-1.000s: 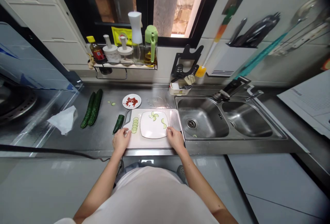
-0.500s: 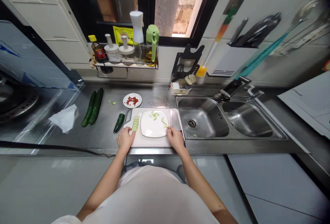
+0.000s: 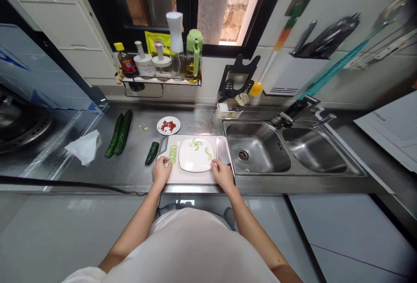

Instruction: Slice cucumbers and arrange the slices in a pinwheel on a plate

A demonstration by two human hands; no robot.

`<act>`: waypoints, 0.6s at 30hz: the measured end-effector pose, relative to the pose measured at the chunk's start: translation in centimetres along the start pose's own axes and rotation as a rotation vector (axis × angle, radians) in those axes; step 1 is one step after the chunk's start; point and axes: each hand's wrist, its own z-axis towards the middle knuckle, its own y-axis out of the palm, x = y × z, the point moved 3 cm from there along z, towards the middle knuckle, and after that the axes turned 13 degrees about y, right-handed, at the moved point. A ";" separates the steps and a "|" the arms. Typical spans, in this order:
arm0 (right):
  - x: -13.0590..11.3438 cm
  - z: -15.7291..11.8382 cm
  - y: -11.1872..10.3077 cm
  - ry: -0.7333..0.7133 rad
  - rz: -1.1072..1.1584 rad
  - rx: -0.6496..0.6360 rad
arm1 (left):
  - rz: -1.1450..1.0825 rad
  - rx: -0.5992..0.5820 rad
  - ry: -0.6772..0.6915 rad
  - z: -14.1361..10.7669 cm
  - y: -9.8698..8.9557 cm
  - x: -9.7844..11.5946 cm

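A white plate (image 3: 195,163) lies on the pale cutting board (image 3: 182,179), with thin green-edged slices (image 3: 196,144) at its top and others at its right side. Left of the plate runs a column of overlapping cucumber slices (image 3: 173,153). My left hand (image 3: 161,170) rests at the lower end of that column, fingertips together on the nearest slices. My right hand (image 3: 222,173) is at the plate's right edge, thumb and fingers closed; whatever is between them is too small to make out. A cut cucumber piece (image 3: 151,153) lies left of the board.
Two whole cucumbers (image 3: 119,133), a crumpled white cloth (image 3: 85,146) and a small plate with chopped red pieces (image 3: 168,120) are on the steel counter. A double sink (image 3: 260,148) is at the right. Bottles stand on a wall rack (image 3: 166,80).
My left hand has moved slightly up onto the lowest slices of the column. My right hand stays by the plate's right edge. The whole view has shifted slightly.
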 end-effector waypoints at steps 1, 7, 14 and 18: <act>-0.1 0.0 -0.1 -0.007 0.006 0.000 | -0.054 0.005 -0.003 0.1 0.1 0.0; -0.8 0.2 -0.4 -0.023 0.074 0.000 | -0.449 0.045 -0.038 0.6 0.1 0.5; -3.4 0.3 -1.1 -0.084 0.297 0.023 | -0.914 0.004 0.018 1.1 -1.9 4.5; -6.0 0.3 -1.2 -0.193 0.470 -0.040 | -1.032 -0.090 0.009 0.6 -3.1 7.1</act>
